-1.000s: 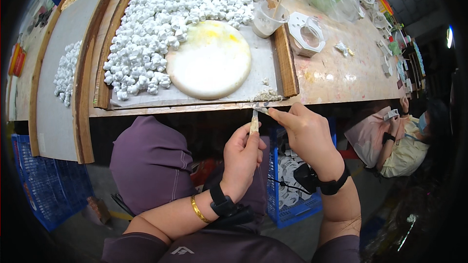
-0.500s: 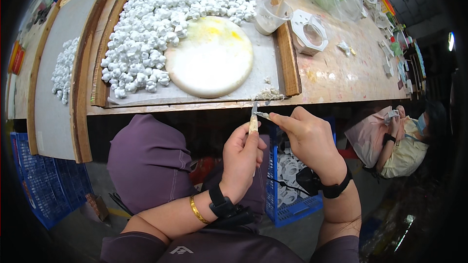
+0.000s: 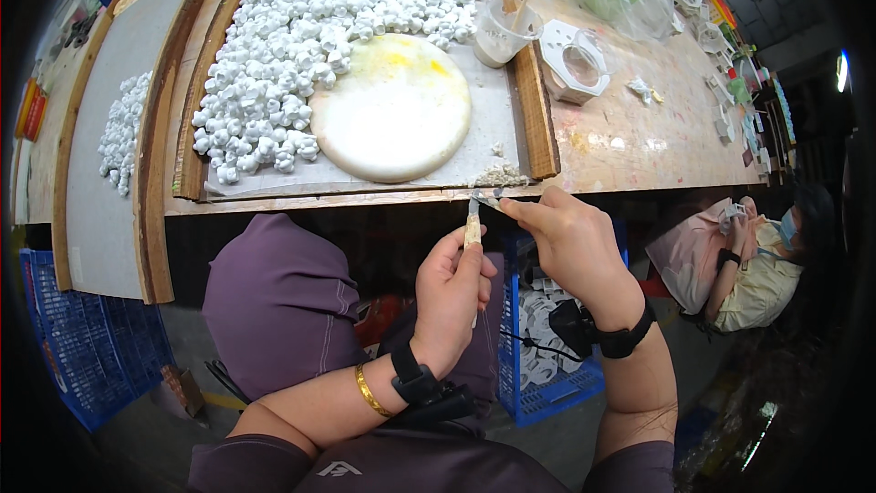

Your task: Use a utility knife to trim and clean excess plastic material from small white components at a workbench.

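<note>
In front of the table edge, my left hand (image 3: 449, 301) is closed around the pale, stained handle of a small knife (image 3: 473, 230), its short grey blade pointing up. My right hand (image 3: 577, 251) pinches a thin, small tool (image 3: 490, 203) smeared with whitish stuff. Its kind is unclear, since the fingers cover most of it. The tool's tip meets the knife's blade near the top. Just beyond both tips, a heap of beige crumbs (image 3: 500, 176) lies on the papered tray. A round, whitish disc (image 3: 392, 114) with yellow stains rests on the tray, farther left.
Many small white knobbly pieces (image 3: 301, 27) fill the wood-edged tray. A plastic cup (image 3: 499, 32) with a stick stands by its right rail (image 3: 538, 119), near a white octagonal mould (image 3: 573, 64). Blue crates (image 3: 547, 402) sit below. Another person (image 3: 757, 265) sits at right.
My right hand and its tool have shifted slightly up and left, the tip now higher along the knife's blade. The left hand has barely moved.
</note>
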The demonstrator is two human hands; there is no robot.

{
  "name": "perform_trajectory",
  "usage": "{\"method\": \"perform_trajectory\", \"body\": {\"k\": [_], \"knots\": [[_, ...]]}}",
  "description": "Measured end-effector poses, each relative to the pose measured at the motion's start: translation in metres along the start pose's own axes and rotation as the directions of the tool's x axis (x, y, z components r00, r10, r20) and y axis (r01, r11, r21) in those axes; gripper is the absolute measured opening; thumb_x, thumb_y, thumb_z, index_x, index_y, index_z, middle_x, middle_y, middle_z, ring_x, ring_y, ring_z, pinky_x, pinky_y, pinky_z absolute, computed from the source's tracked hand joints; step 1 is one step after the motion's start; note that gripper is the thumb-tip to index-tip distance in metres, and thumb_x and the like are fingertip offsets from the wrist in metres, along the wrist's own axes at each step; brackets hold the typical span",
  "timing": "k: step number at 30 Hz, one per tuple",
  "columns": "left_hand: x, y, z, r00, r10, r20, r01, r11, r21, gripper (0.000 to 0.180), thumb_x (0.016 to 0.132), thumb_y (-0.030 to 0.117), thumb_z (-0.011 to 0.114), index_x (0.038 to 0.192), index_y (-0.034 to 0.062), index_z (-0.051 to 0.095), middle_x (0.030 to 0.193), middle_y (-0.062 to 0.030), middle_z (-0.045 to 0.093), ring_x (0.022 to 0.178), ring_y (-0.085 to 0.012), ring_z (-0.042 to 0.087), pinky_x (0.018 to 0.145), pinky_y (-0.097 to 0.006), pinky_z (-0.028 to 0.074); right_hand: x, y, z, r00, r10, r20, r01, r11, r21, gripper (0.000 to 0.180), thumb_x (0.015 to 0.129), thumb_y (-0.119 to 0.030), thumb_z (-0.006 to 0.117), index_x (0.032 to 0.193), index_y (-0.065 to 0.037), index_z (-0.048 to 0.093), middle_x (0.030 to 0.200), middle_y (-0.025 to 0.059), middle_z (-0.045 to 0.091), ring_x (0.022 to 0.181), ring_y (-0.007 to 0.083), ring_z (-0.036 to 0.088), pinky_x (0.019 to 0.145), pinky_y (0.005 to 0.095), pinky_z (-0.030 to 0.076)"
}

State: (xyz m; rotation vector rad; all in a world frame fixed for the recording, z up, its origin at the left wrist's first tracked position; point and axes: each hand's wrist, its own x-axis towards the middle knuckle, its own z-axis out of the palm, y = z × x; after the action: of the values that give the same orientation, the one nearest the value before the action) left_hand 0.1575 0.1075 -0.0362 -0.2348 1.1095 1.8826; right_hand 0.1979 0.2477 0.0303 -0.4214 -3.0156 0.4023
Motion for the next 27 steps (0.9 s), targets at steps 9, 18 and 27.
{"method": "perform_trajectory", "body": {"k": [9, 18, 27], "knots": [[-0.0001, 0.0015, -0.0004, 1.0, -0.014, 0.007, 0.014, 1.0, -0.027, 0.023, 0.095, 0.012, 0.047, 0.115, 0.0025, 0.053, 0.071, -0.003, 0.054, 0.049, -0.0063, 0.044, 0.042, -0.019, 0.035, -0.0038, 0.0023, -0.0061, 0.998, 0.018, 0.057, -0.023, 0.996, 0.092, 0.018, 0.08, -0.013, 0.064, 0.096, -0.017, 0.071, 0.072, 0.0097, 0.057, 0.063, 0.0292, 0.061, 0.056, 0.0379, 0.048], [0.0004, 0.0017, -0.0002, 1.0, -0.01, 0.011, 0.01, 0.999, -0.03, 0.023, 0.096, 0.012, 0.046, 0.115, 0.0025, 0.053, 0.071, -0.0031, 0.054, 0.049, -0.0063, 0.045, 0.042, -0.019, 0.036, -0.0031, 0.0051, -0.0019, 0.999, 0.017, 0.038, -0.021, 0.996, 0.092, 0.018, 0.08, -0.012, 0.064, 0.095, -0.016, 0.071, 0.072, 0.0096, 0.057, 0.064, 0.0294, 0.061, 0.056, 0.0381, 0.048], [0.0014, 0.0006, -0.0001, 1.0, -0.006, 0.001, 0.006, 1.0, -0.014, 0.023, 0.095, 0.011, 0.047, 0.116, 0.0022, 0.052, 0.07, -0.0027, 0.054, 0.048, -0.0062, 0.044, 0.042, -0.019, 0.036, -0.0004, 0.0055, -0.0013, 0.999, 0.018, 0.04, -0.022, 0.994, 0.104, 0.017, 0.08, -0.013, 0.063, 0.096, -0.016, 0.071, 0.075, 0.0105, 0.06, 0.069, 0.0305, 0.062, 0.06, 0.0387, 0.05]]}}
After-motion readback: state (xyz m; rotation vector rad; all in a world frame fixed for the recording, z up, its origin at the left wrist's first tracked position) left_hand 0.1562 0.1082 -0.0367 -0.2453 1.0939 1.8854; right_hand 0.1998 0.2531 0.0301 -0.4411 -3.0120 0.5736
